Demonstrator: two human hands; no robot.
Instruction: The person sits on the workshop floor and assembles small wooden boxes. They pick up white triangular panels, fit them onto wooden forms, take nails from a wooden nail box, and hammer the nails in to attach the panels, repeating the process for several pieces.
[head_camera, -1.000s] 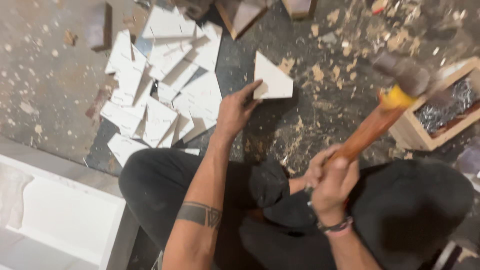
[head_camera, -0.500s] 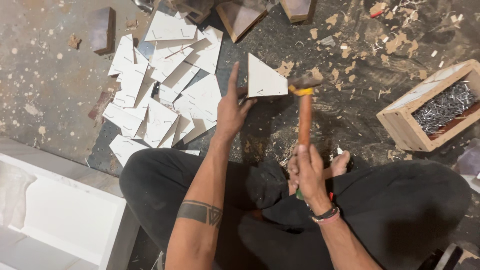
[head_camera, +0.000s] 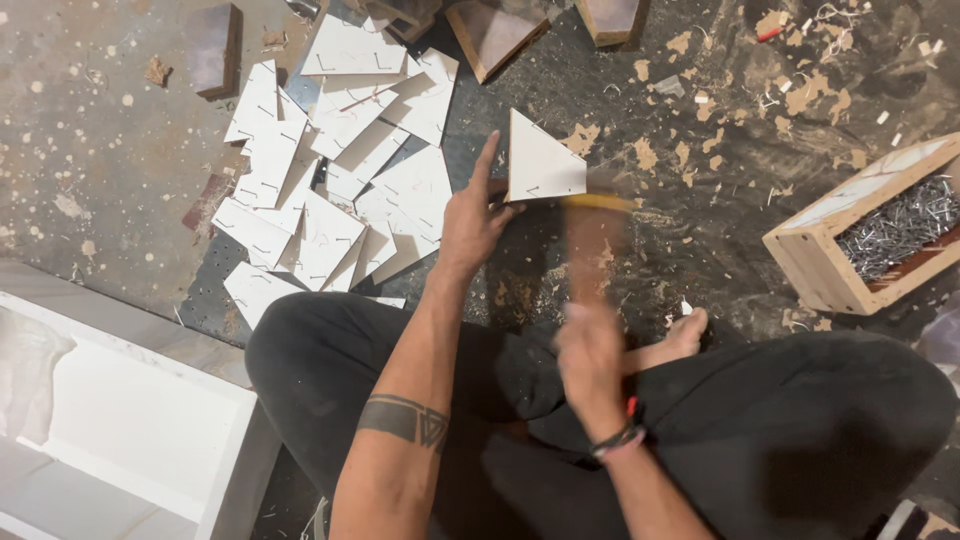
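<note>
Head view: a person sits cross-legged on a dusty workshop floor (head_camera: 90, 170) strewn with wood chips. The left hand (head_camera: 472, 222) pins a white triangular panel (head_camera: 540, 165) flat near the middle of the floor, the index finger stretched along the panel's left edge and the remaining fingers spread over its lower left corner. The right hand (head_camera: 590, 350), blurred by motion, is wrapped around the wooden handle of a hammer (head_camera: 592, 240), whose head smears across the panel's lower edge. Beyond the left hand, a loose heap of cut white panels (head_camera: 330, 180) reaches toward the far edge of the floor. A wooden box of nails (head_camera: 880, 235) sits at the right edge, and a white cabinet frame (head_camera: 120, 420) fills the near left corner. Brown wooden blocks (head_camera: 500, 30) lie along the far edge. The triangular panel looks thin, stiff and light, liable to skid or chip under a blow, so it is probably best steadied by pressing on a corner well clear of the hammer. The hammer appears head-heavy and suits a firm grasp low on the handle.
</note>
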